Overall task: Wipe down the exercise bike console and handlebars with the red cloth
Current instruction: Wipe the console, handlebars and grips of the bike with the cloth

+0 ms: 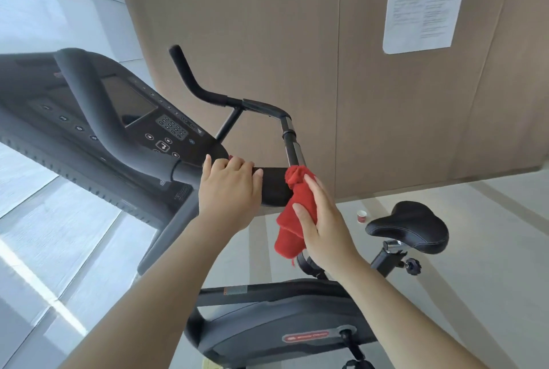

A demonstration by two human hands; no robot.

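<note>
We see the left hand [228, 187] gripping the top edge of a black panel that we take for the bike's console [273, 187]. Its fingers curl over the edge, and the console's face is turned away from us.

The right hand [323, 229] holds the cloth [292, 220] wrapped round the near tube of the handlebars [292, 145], just right of the console. Forefinger and thumb lie on the cloth; the other fingers are hidden behind it. The cloth covers that stretch of tube.

The treadmill [89, 119] on the left is cut off by the frame edge, its screen is dark and its buttons are too blurred to read. The bike body [267, 318] runs out of the bottom of the frame, and we cannot read its red badge. The print on the paper [426, 3] on the wall [267, 26] is too small to make out.

The cloth is soft, bunched and red, with a loose thread hanging below. The handlebars are bent black tubes with matte foam grips and a shiny metal section. The saddle [413, 227] is black, padded and seamed. A small red-and-white cup [361, 216] stands on the floor beside it. The wall is made of flat tan panels.
</note>
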